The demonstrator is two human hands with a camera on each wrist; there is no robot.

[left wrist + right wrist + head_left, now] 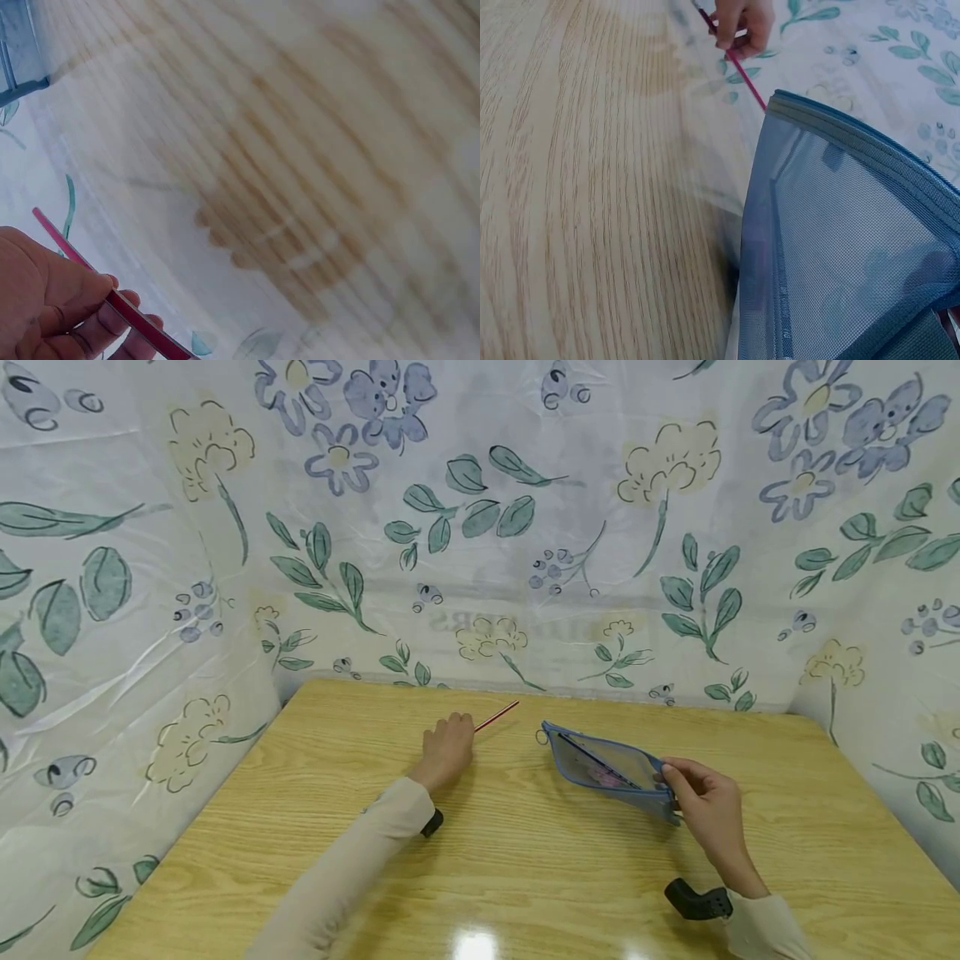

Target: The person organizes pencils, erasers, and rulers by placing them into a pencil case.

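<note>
My left hand (448, 752) pinches a slim red pencil (498, 716) over the left middle of the table, its far end pointing up and right. In the left wrist view the thumb and fingers lie around the pencil's shaft (142, 322). To the right, my right hand (708, 810) grips one end of a blue mesh zip pouch (643, 798), thumb at the rim. The pouch is unzipped and tilted, its mouth gaping upward. Inside show a dark thin stick (598, 762) and something pink (604, 777). A ring hangs from its far corner.
The wooden table (510, 860) has a flowered cloth (480, 543) hanging behind it and at both sides. Black wrist-worn devices sit at both sleeves, the right one (697, 900) close above the tabletop.
</note>
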